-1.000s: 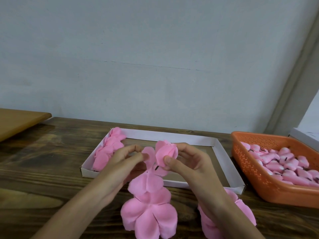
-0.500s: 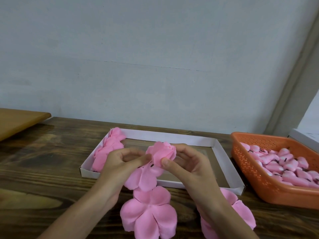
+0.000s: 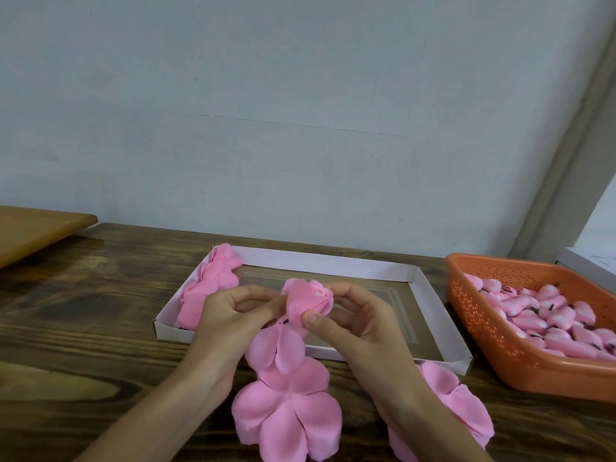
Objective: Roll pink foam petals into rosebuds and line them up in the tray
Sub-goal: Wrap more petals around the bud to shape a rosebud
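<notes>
Pink foam petal strip [image 3: 286,405] hangs at lower centre, before a grey wall [image 3: 300,128] and dark wooden table [image 3: 83,311]. Mid-frame lies a white cardboard tray [image 3: 326,261]; an orange perforated basket [image 3: 483,331] is cut off at right. The left hand [image 3: 226,315] and right hand [image 3: 353,323] pinch the strip's half-rolled top. The right forearm partly hides loose pink petals [image 3: 461,405].

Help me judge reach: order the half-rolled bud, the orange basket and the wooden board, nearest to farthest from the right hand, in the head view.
1. Half-rolled bud: pinched by the right hand itself.
2. Orange basket: on the hand's right side.
3. Wooden board: at the far left edge.
</notes>
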Tool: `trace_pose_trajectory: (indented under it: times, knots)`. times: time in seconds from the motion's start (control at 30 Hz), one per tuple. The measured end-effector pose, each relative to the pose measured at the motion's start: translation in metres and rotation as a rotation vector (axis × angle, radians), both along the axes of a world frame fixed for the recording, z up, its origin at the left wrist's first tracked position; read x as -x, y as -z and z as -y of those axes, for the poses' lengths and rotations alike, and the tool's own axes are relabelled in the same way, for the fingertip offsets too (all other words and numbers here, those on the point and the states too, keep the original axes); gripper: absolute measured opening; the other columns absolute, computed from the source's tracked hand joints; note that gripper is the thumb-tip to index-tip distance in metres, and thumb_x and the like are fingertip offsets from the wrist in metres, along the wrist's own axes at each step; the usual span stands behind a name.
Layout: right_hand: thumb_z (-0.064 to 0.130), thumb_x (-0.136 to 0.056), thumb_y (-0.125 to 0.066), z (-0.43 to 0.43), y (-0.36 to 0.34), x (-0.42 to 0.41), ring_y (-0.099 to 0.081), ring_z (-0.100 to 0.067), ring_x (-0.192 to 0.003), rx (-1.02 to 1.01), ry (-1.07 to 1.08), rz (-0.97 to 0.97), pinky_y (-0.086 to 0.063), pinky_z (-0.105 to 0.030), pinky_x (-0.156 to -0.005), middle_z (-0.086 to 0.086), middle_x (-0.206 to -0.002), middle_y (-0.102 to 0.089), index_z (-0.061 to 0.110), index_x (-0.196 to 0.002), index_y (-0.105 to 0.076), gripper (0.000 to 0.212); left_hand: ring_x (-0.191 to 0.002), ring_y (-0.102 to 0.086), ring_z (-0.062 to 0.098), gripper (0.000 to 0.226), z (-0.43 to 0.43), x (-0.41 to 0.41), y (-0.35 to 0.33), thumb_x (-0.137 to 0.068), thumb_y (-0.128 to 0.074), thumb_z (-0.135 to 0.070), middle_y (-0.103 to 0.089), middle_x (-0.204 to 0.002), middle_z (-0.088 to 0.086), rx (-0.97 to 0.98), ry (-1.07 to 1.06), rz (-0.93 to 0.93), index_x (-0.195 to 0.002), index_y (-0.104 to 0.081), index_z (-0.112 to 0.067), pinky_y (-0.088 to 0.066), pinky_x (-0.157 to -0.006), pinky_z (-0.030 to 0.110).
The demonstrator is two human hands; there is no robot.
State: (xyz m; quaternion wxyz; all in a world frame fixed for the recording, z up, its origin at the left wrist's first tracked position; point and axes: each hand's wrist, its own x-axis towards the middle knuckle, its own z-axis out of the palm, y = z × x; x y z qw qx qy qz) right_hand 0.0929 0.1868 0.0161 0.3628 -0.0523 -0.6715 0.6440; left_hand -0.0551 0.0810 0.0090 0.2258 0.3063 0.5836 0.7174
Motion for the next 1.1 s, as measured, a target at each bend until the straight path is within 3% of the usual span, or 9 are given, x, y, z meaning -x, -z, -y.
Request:
trace_pose_trajectory:
  times: [0.17, 0.33, 0.63, 0.83, 1.1]
  knots:
    - [0.002, -0.089, -0.077, 0.0001, 0.0020, -0.0001, -0.076, -0.026, -0.101, -0.006, 0.010, 0.024, -0.061, -0.032, -0.084, -0.008, -0.107, -0.079, 0.013, -0.104, -0.074, 0.018, -0.076, -0.076, 0.016, 0.059, -0.0008, -0.0018, -0.0006, -0.044, -0.084, -0.048, -0.079, -0.083, 0.011, -0.040, -0.028, -0.025, -0.085, -0.080, -0.006, -0.057, -0.063, 0.018]
    - [0.000, -0.090, -0.077, 0.0004, 0.0034, 0.0004, -0.076, -0.025, -0.101, 0.004, 0.010, 0.034, -0.061, -0.030, -0.083, -0.007, -0.106, -0.079, 0.009, -0.106, -0.072, 0.019, -0.076, -0.076, 0.020, 0.054, -0.0010, -0.0016, 0.0015, -0.046, -0.083, -0.044, -0.079, -0.081, 0.012, -0.059, -0.060, -0.039, -0.083, -0.080, -0.006, -0.059, -0.063, 0.020]
    - [0.000, -0.089, -0.077, 0.0004, 0.0055, 0.0012, -0.077, -0.026, -0.100, 0.012, 0.029, 0.057, -0.062, -0.036, -0.084, -0.006, -0.108, -0.079, 0.003, -0.110, -0.069, 0.023, -0.074, -0.077, 0.028, 0.007, -0.0010, -0.0043, 0.0053, -0.077, -0.082, -0.001, -0.079, -0.079, 0.014, -0.032, -0.085, -0.034, -0.082, -0.080, -0.005, -0.062, -0.062, 0.028]
    - [0.000, -0.090, -0.077, -0.0007, 0.0064, 0.0005, -0.076, -0.023, -0.100, -0.054, 0.051, 0.098, -0.063, -0.035, -0.084, -0.004, -0.105, -0.079, 0.007, -0.108, -0.070, 0.021, -0.073, -0.077, 0.024, 0.005, -0.0013, -0.0042, 0.0059, -0.080, -0.081, -0.002, -0.079, -0.077, 0.010, -0.052, -0.102, -0.081, -0.082, -0.079, -0.006, -0.061, -0.061, 0.024]
    - [0.001, -0.089, -0.078, -0.0029, 0.0041, -0.0008, -0.076, -0.015, -0.094, -0.083, 0.125, 0.071, -0.059, -0.023, -0.075, 0.000, -0.100, -0.080, 0.016, -0.101, -0.075, 0.020, -0.071, -0.068, 0.012, 0.004, -0.0041, -0.0017, 0.0064, -0.087, -0.075, -0.006, -0.073, -0.077, 0.007, -0.120, -0.013, -0.094, -0.084, -0.075, -0.004, -0.053, -0.061, 0.018]
